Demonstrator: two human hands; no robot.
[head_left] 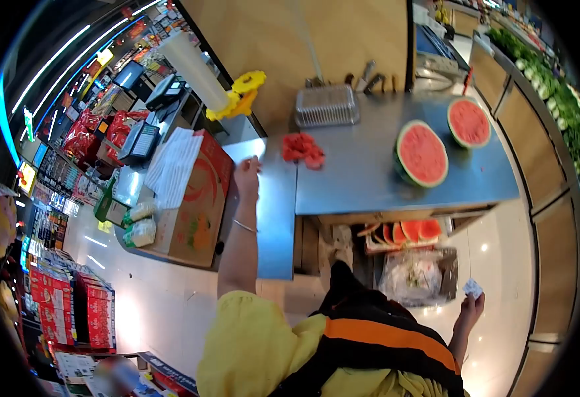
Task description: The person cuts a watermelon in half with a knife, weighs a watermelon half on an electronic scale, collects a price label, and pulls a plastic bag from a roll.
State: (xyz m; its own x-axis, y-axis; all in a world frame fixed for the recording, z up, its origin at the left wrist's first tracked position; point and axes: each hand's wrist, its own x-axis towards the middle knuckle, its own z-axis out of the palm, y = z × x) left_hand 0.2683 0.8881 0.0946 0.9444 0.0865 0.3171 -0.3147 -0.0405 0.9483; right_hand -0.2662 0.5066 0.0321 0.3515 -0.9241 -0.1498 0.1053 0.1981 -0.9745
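Note:
My left hand [247, 173] is over the left part of the metal counter [356, 190], a bracelet on its wrist. Its fingers are loosely bent and apart, with nothing visible in them. Just right of it lies a crumpled-looking red heap [302, 151], too blurred to name. Low at the right, away from the counter, my right hand [467, 312] grips a small white-and-blue packet [472, 288]. Two watermelon halves, a nearer one [423, 153] and a farther one [469, 123], rest cut side up at the counter's right end.
Clear plastic trays [327, 106] stand at the back near several knives [371, 77]. Left of the counter is a large cardboard box [200, 205] with a striped cloth [175, 167]. Below are watermelon slices [410, 231] and a plastic-lined bin [448, 276]. Leafy greens [545, 92] line the right.

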